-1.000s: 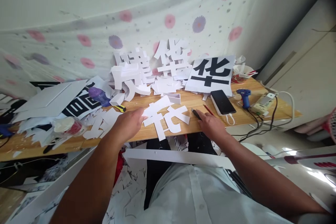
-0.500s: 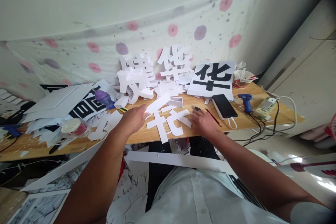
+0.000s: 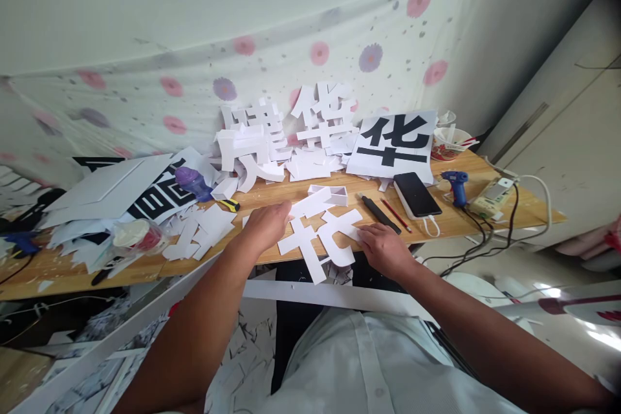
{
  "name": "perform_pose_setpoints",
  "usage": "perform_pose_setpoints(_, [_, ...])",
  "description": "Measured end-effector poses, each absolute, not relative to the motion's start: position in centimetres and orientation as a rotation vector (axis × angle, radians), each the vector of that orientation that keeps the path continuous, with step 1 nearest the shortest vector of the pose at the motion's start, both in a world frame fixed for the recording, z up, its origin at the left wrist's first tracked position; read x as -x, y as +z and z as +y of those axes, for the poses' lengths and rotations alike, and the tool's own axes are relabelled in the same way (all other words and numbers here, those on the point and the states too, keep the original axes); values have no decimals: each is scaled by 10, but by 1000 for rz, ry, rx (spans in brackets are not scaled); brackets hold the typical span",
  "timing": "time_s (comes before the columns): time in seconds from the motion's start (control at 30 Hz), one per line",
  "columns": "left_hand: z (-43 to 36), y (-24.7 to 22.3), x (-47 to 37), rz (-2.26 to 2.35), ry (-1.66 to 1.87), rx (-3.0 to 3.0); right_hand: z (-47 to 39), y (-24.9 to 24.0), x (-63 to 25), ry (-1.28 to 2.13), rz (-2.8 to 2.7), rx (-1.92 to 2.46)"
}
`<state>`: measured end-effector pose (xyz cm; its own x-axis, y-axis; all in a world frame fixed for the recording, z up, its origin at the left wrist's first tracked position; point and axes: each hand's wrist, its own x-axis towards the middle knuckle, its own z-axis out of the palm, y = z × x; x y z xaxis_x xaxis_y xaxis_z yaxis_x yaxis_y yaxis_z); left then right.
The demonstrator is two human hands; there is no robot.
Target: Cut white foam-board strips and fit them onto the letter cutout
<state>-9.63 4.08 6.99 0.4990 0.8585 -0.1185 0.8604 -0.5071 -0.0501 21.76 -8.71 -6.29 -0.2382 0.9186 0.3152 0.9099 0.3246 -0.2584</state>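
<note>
My left hand [image 3: 269, 223] grips the left end of a white strip [image 3: 311, 203], its fingers closed. Just below that strip lies a white cut-out piece shaped like a cross [image 3: 301, 240], reaching past the table's front edge. Beside it is a curved white cut-out [image 3: 336, 236]; my right hand [image 3: 383, 247] has its fingers together on this piece's right arm. Behind the strip sits a small open white box shape [image 3: 339, 195]. A dark pen-like tool [image 3: 381, 214] and a red pencil [image 3: 396, 215] lie beyond my right hand.
White built characters [image 3: 325, 119] and a printed black character sheet [image 3: 395, 145] stand at the back. A phone [image 3: 417, 194], a blue glue gun [image 3: 456, 187] and a power strip [image 3: 490, 199] are at right. Paper scraps, a yellow cutter [image 3: 229, 205] and a purple-blue object [image 3: 193, 182] lie left.
The white cut-outs have shifted toward the front edge and right, along with both hands. The dark tool and yellow cutter now show more fully.
</note>
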Motion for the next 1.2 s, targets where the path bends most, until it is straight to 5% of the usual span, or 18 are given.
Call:
perform_pose_setpoints(0.47, [50, 22, 55, 1510, -327, -2582, -108, -74, -239, 21, -2112, 1588])
perform_pose_setpoints(1.2, [48, 9, 45, 1551, -397, -2619, -101, -53, -233, 99, -2148, 1740])
